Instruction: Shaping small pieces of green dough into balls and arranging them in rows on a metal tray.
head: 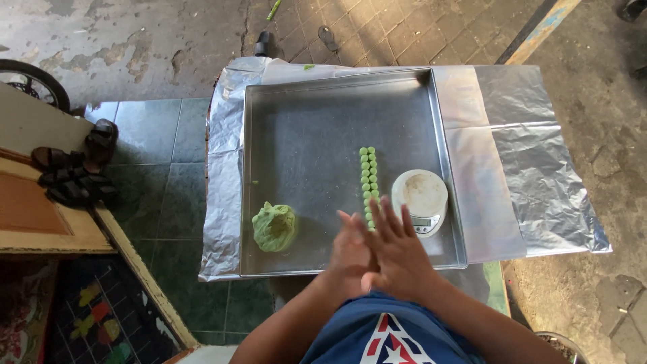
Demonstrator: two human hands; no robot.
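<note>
- Room: outdoor work spot, cracked concrete floor (135, 40) up top, brick paving (404, 27) beside it, green floor tiles (162, 175) on the left. Black sandals (71, 172) sit on a wooden ledge (40, 222); part of a wheel (30, 77) shows at the far left edge.
- Surface: low table wrapped in aluminium foil (532, 168), wrinkled and probably slippery. A square metal tray (303, 135) sits on it, shallow rim, dull matte bottom, mostly bare.
- Hands: left hand (350, 259) and right hand (401, 246) are pressed palm to palm over the tray's near edge, right fingers fanned out. Whether anything sits between the palms: cannot tell, it's hidden.
- Dough lump (275, 227): green, near-left part of the tray, well apart from the hands. Looks soft, dense and tacky, with a torn, peaked top. Judgement: light enough for one hand and not fragile, but it deforms under any grip; pinch bits off the top peak rather than lifting the whole mass.
- Kitchen scale (420, 199): small, round, white, platter dusted, just beside the right fingers. Rigid and light; likely slides on the metal.
- Dough balls (368, 176): two tight columns of small green balls between lump and scale, touching each other, near end hidden behind the fingers. Judgement: very soft, squash and stick easily; lift with light fingertips from the sides.
</note>
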